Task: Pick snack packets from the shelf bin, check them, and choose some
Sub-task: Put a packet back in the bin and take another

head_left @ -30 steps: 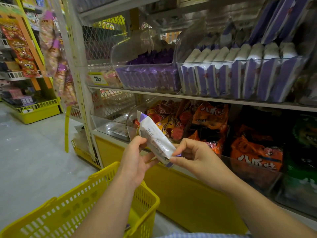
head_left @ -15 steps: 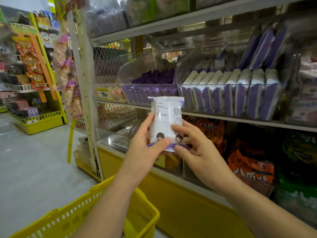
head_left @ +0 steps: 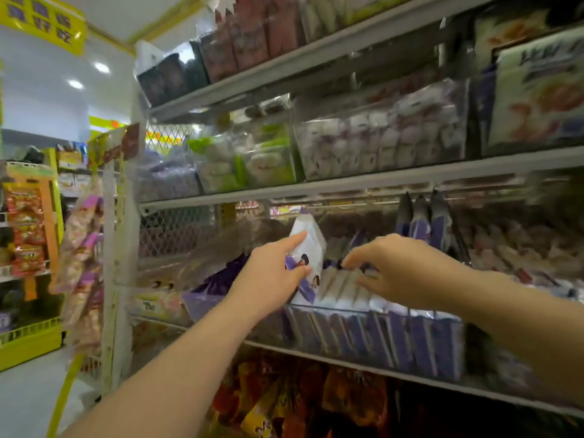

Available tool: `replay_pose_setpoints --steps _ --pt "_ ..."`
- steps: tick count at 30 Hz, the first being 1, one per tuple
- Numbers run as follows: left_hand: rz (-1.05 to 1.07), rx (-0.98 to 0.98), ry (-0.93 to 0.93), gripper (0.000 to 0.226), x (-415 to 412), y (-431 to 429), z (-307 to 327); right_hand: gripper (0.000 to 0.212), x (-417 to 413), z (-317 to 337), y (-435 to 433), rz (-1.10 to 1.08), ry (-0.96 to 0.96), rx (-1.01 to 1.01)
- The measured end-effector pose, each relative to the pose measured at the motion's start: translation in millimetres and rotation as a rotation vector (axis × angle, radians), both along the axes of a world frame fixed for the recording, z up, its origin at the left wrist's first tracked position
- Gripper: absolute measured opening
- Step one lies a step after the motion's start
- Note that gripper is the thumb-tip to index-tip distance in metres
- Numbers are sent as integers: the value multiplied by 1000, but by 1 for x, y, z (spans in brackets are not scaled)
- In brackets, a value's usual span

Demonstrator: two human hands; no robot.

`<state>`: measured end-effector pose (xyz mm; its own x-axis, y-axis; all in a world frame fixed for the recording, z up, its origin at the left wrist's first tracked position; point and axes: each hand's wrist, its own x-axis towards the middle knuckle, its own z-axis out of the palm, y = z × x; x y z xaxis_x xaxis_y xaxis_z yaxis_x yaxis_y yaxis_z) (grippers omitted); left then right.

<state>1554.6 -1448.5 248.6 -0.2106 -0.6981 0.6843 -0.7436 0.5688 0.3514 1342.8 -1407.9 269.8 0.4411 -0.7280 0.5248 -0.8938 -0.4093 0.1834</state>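
My left hand [head_left: 274, 272] pinches a white and purple snack packet [head_left: 308, 248] between thumb and fingers, holding it upright at the left end of a clear shelf bin [head_left: 379, 343]. The bin holds a row of several matching packets [head_left: 344, 289] standing on edge. My right hand [head_left: 398, 267] reaches over that row with curled fingers, its fingertips touching the tops of the packets; I cannot tell whether it holds one.
Another clear bin [head_left: 205, 298] with purple packets sits to the left. Shelves above carry bins of white and green snacks [head_left: 249, 159] and pink-white ones [head_left: 379, 140]. Orange and red bags [head_left: 284, 399] fill the shelf below. A yellow rack [head_left: 28, 343] stands far left.
The view has risen and the yellow basket has left the frame. Both hands moved up and forward from chest height to the bin. My right hand let go of the packet and reached into the row.
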Motion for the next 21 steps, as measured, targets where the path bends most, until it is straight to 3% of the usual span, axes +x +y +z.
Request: replay_pose_setpoints --steps 3,7,11,21 --pt "44 9 -123 59 -18 -35 21 26 -23 30 -13 -102 168 -45" --pt "180 28 -281 48 -40 -81 36 23 -42 50 -33 -237 351 67" --pt "172 42 -357 52 -48 -115 40 24 -43 58 -44 -306 366 219" --pt "237 -90 -553 51 -45 -146 61 23 -43 64 -66 -282 344 237"
